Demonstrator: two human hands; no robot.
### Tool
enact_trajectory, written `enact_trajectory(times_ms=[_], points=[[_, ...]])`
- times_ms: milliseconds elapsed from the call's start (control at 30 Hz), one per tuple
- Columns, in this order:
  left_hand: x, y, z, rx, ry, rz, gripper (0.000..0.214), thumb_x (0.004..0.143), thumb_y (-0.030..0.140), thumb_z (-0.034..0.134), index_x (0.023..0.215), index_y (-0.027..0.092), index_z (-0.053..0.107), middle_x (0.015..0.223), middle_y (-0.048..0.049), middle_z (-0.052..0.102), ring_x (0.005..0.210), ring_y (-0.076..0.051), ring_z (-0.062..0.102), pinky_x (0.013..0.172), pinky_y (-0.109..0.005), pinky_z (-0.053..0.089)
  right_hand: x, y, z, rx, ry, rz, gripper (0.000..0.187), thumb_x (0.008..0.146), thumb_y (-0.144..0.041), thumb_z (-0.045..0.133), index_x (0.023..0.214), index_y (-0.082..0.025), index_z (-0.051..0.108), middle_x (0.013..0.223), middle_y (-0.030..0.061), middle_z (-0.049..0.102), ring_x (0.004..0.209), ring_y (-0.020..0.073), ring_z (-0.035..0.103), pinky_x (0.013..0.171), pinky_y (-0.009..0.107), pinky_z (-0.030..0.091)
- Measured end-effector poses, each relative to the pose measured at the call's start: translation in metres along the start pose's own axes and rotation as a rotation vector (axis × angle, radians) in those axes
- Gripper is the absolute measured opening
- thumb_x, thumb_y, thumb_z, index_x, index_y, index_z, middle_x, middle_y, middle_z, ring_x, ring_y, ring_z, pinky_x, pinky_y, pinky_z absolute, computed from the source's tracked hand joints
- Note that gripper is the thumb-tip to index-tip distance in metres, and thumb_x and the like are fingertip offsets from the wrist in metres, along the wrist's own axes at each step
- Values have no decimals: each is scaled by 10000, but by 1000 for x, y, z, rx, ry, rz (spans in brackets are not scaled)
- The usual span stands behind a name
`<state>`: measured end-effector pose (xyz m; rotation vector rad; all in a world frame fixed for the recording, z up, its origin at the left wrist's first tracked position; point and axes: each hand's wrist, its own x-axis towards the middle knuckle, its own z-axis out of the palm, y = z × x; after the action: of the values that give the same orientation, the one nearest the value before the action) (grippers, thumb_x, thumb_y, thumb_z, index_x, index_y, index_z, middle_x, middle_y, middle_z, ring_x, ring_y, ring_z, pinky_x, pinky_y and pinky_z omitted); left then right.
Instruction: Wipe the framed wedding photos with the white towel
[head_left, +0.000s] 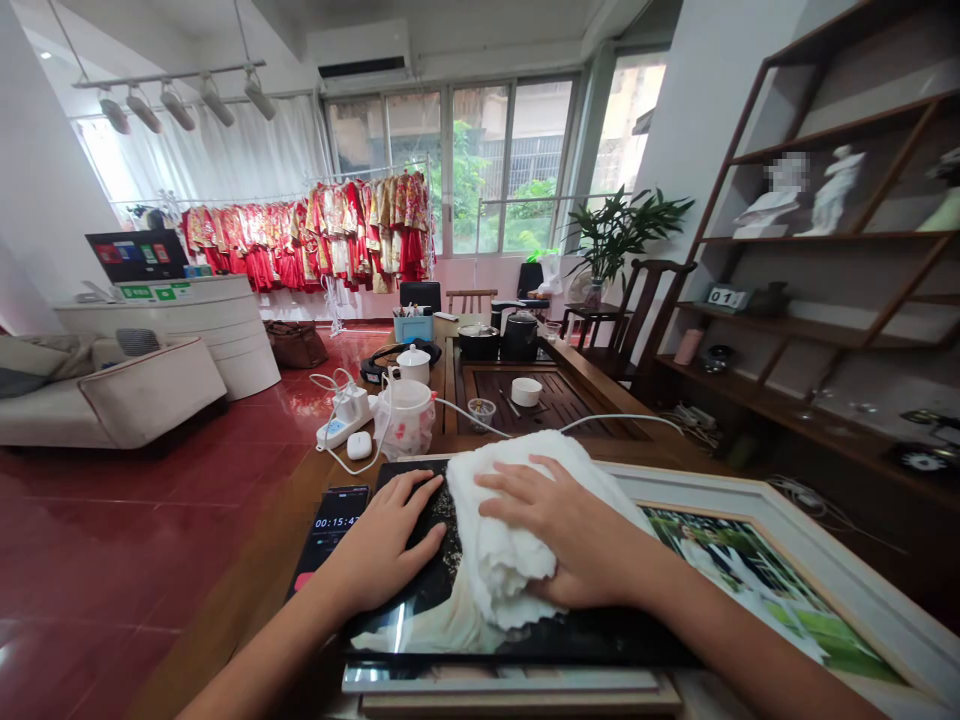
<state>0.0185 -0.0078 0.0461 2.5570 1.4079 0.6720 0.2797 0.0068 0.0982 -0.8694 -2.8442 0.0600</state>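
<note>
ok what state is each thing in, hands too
Dark panel: flat, face up
White cloth: bunched, on the panel
Left hand: open, resting on the panel
Right hand: fingers extended over the cloth
Phone: screen lit
Framed photo: face up
Cup: lidded
Bowl: upright
Monitor: screen lit

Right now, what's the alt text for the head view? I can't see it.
The right hand lies on a white towel atop a glossy dark panel, the left hand spread on the panel beside it. A phone lies to the left, a framed photo to the right, a slatted tray beyond.
</note>
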Motion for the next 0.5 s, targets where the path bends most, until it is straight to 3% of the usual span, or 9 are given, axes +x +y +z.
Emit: enact_trajectory(times_ms=[200, 500], points=[[5, -1, 1, -4, 6, 34, 468, 972, 330, 477, 1431, 272, 405, 1453, -66, 431, 1335, -258, 413, 1123, -453, 358, 2, -8, 3, 82, -21, -92, 617, 667, -343, 661, 1269, -288, 536, 1476, 90, 434, 1319, 334, 404, 1103, 602, 131], [-6, 0, 3, -7, 4, -5, 485, 979, 405, 454, 1441, 269, 400, 1467, -67, 422, 1339, -259, 411, 1132, -450, 343, -2, 18, 5, -35, 18, 99, 602, 690, -361, 678, 1268, -250, 556, 1471, 130, 433, 1305, 363, 418, 1051, 619, 248]])
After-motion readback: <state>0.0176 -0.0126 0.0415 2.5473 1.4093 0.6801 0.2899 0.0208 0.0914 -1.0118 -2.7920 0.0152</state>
